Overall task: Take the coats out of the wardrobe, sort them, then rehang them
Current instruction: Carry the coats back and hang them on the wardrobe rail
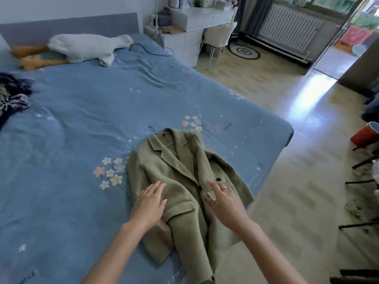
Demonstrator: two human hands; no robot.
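An olive-green coat lies face up near the foot corner of the blue bed, its sleeves folded over the front. A thin wire hanger sits inside its collar, hook pointing away from me. My left hand lies flat on the coat's left side with straight fingers. My right hand, wearing a gold ring, hovers over or touches the right front near the black buttons, fingers relaxed. A dark fringed garment lies at the bed's left edge.
A white goose plush lies near the grey headboard with a black cable beside it. Right of the bed are bare floor, a white desk and chair, a radiator, a red bucket and dark stands.
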